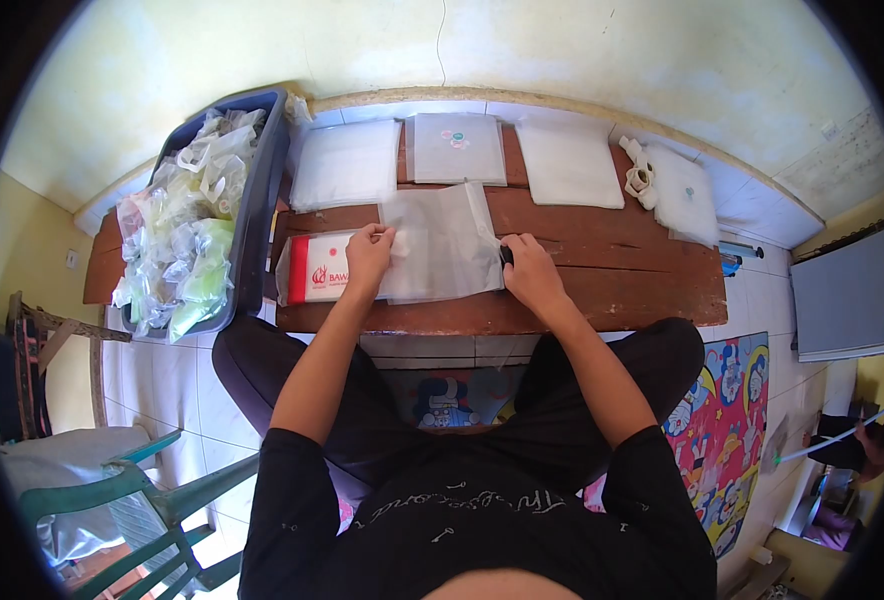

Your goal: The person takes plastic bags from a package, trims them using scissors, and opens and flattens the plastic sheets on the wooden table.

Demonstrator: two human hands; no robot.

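A clear plastic bag (440, 225) lies on the brown wooden table in front of me. Its left part rests over a white and red printed pack (324, 268) whose lettering begins "BAWA". My left hand (368, 258) is closed, its fingertips pinching the bag's left side above the pack. At the bag's right edge, my right hand (534, 272) curls around a small black object (506, 256), mostly hidden by the fingers. Behind the bag are stacks of clear plastic bags: one at left (347, 165), one with a coloured print (455, 150) and one at right (570, 165).
A dark tub (274, 150) full of filled plastic bags stands left. A cream roll-like item (640, 178) and another bag stack (686, 200) sit at the table's right end. Green chair (132, 490) lower left; colourful mat (727, 440) on the floor; a person's arm (874, 445) far right.
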